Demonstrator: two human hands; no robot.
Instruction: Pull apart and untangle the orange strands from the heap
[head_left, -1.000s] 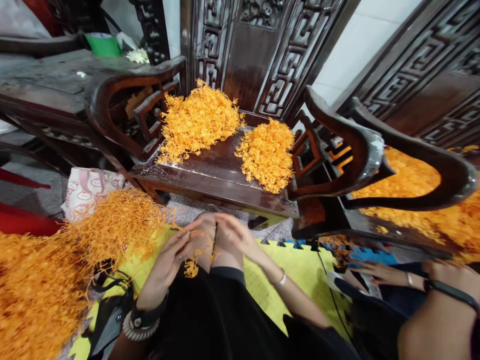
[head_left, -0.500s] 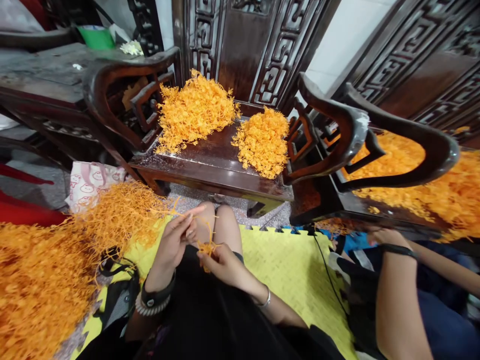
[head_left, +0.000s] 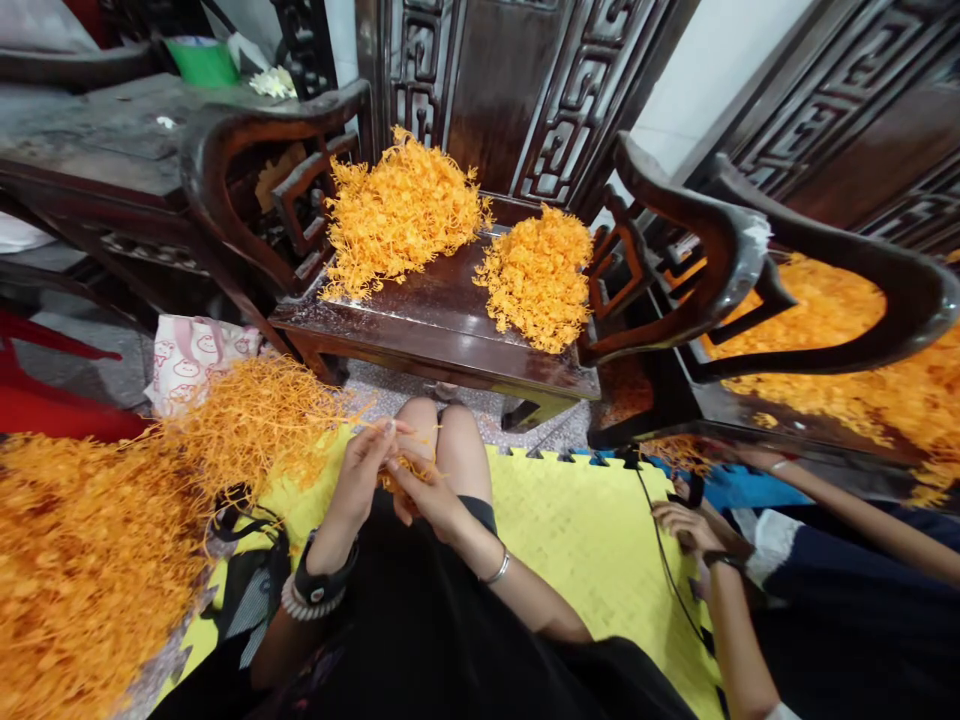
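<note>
Both hands — left hand (head_left: pixel 365 470), right hand (head_left: pixel 421 492) — pinch an orange tuft (head_left: pixel 397 470), mostly hidden between the fingers.

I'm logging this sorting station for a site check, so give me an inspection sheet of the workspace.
Surface: yellow foam mat on the floor, in front of a dark wooden chair seat.
Job's things: small orange tuft between both hands; large orange pile at the person's left.
Clutter: two orange heaps on the seat; patterned bag; green container.
Grippers: left hand and right hand pinch the tuft.
Cables: black cable across the mat.
Surroundings: carved wooden panels; another person's hand at right.
</note>
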